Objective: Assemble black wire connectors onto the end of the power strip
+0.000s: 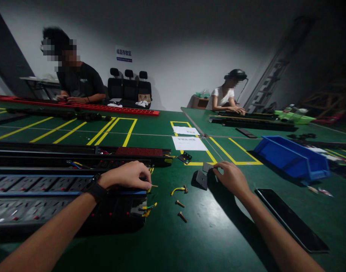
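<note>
On the green table, long black-framed strips with grey panels and red dots fill the left side. We have our left hand at their right end, near frame centre, thumb and forefinger nearly closed; as far as the dim view shows, they pinch a slim brass-coloured piece. A light, level pinch would serve us best, clear of the loose yellow-green wires. Our right hand, right of centre, is curled, fingertips at the edge of a flat dark-grey plate; we cannot tell if they grip it. We should lift by the edges and avoid nudging the black wedge-shaped block, yellow-wired brass fitting or two brass-coloured bolts.
</note>
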`<action>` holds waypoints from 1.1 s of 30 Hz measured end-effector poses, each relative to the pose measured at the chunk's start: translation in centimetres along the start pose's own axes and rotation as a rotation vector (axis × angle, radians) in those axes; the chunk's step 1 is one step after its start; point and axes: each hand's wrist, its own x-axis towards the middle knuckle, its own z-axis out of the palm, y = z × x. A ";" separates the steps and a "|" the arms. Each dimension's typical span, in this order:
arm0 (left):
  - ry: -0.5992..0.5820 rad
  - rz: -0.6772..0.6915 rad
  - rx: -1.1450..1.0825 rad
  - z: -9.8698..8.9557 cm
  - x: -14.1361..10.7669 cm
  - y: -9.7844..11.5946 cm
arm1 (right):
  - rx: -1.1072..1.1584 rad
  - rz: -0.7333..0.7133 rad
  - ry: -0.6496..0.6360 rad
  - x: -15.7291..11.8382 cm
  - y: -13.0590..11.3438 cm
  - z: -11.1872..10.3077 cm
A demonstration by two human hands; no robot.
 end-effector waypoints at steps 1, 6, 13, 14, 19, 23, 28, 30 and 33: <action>0.003 0.001 -0.004 0.0 0.0 0.0 | -0.025 0.008 -0.011 0.0 0.0 -0.1; 0.007 0.001 -0.008 0.0 0.0 0.1 | -0.145 0.069 -0.103 -0.2 -0.1 -0.5; -0.011 -0.011 0.000 0.0 0.0 0.0 | -0.185 0.097 -0.208 -0.1 -1.2 -1.0; -0.012 -0.014 0.000 0.0 0.0 0.0 | -0.175 0.112 -0.205 -0.2 -1.4 -1.1; -0.017 -0.022 -0.011 0.0 -0.1 0.0 | -0.184 0.185 -0.106 -0.3 -2.2 -1.1; -0.007 -0.024 0.000 0.0 -0.1 0.1 | -0.115 0.254 0.046 0.0 -1.5 -0.4; -0.015 -0.024 0.012 0.1 0.0 0.1 | 0.281 0.140 0.350 -0.1 -2.2 0.1; -0.021 -0.029 0.015 0.0 -0.1 0.2 | 0.451 0.063 0.423 -0.7 -4.1 0.0; -0.025 -0.036 0.017 0.0 -0.1 0.4 | 0.611 -0.085 0.377 -2.2 -8.0 -0.4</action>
